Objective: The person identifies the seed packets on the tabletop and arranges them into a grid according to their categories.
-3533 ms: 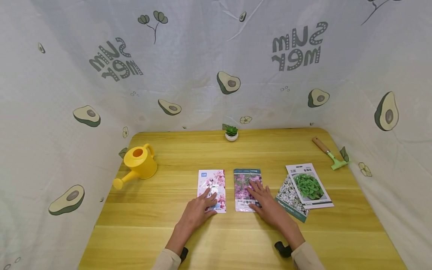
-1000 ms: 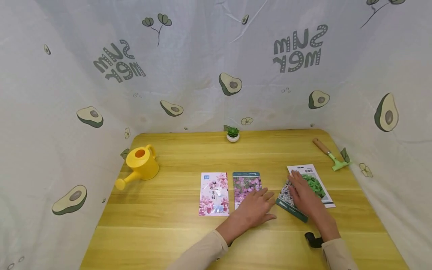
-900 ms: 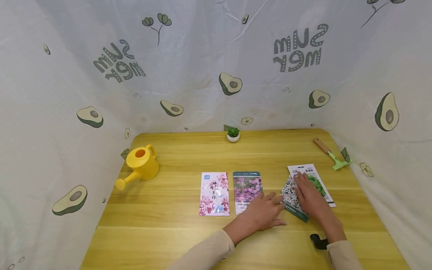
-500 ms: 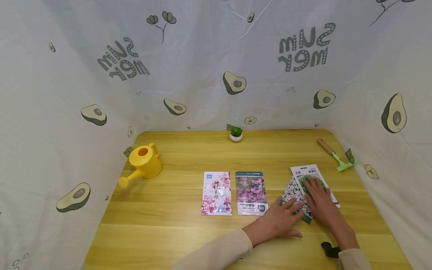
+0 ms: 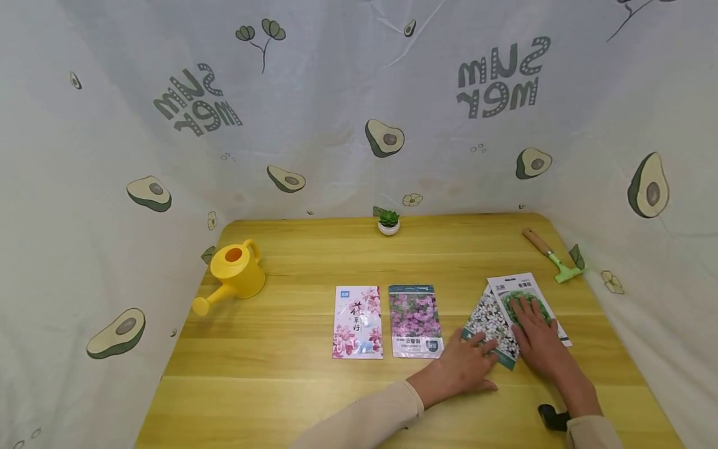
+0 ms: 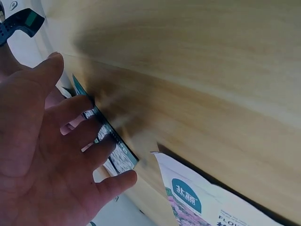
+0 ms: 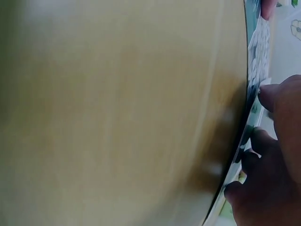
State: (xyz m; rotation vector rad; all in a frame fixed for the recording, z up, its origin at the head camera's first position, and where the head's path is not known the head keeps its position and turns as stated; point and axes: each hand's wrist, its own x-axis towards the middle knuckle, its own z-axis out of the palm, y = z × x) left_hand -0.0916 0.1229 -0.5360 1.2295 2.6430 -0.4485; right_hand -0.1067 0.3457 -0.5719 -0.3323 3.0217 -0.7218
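Note:
My right hand [image 5: 540,342] lies spread on a seed packet with a green leafy plant [image 5: 507,285], at the right of the table in the head view. Partly beneath that packet is another with white flowers [image 5: 488,318], slanted. My left hand [image 5: 464,366] touches its lower left part with extended fingers. In the left wrist view those left fingers [image 6: 101,153] stretch over its green edge. Left of my hands lie a purple-flower packet [image 5: 415,315] and a white packet with pink blossoms [image 5: 358,321], side by side.
A yellow watering can [image 5: 238,271] stands at the left of the wooden table [image 5: 252,386]. A small potted succulent [image 5: 389,222] is at the back edge. Near the right edge lies a green hand tool with a wooden handle [image 5: 552,254]. Patterned cloth [image 5: 336,81] hangs around the table.
Both hands have left the two pink and purple packets and moved right. The leafy packet has slid slightly right under my right hand, showing more of the white-flower one.

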